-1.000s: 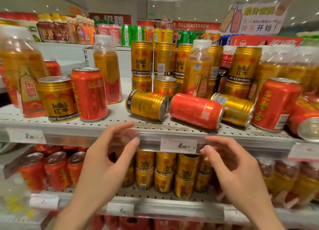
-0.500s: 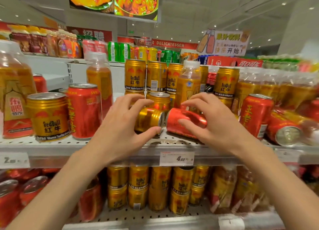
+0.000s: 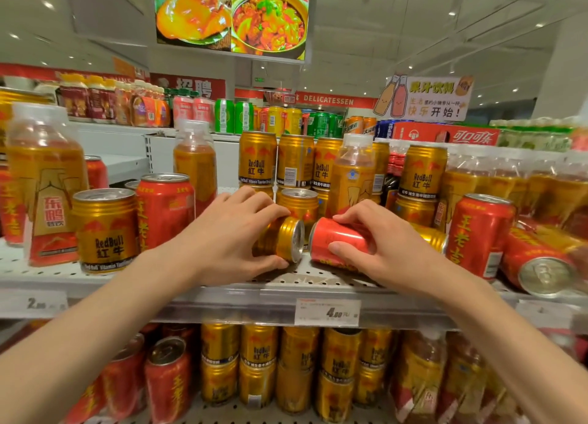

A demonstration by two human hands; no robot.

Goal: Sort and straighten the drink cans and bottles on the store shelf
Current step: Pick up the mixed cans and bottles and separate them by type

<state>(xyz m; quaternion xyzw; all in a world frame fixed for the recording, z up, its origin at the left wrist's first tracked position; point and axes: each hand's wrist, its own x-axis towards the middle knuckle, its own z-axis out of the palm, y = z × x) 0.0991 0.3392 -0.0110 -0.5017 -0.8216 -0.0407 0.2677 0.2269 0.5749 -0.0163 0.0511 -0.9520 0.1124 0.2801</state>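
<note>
A gold can (image 3: pixel 284 238) lies on its side at the front of the perforated white shelf (image 3: pixel 305 275). My left hand (image 3: pixel 230 239) grips it, fingers over the top and thumb underneath. Right beside it lies a red can (image 3: pixel 337 237), also on its side, and my right hand (image 3: pixel 381 244) grips that one with the thumb on its front. The two cans' ends face each other with a small gap between them. Another gold can (image 3: pixel 431 237) lies behind my right hand, partly hidden.
Upright gold cans (image 3: pixel 257 161) and orange bottles (image 3: pixel 351 175) stand behind. At left stand a gold can (image 3: pixel 106 229), a red can (image 3: pixel 165 209) and a large bottle (image 3: pixel 47 182). At right, a red can (image 3: pixel 480 232) stands and another (image 3: pixel 541 264) lies tipped. A lower shelf holds more cans.
Both hands rose from below the shelf edge and closed round the two lying cans. Since half a second ago the grips have settled; the cans still lie on their sides.
</note>
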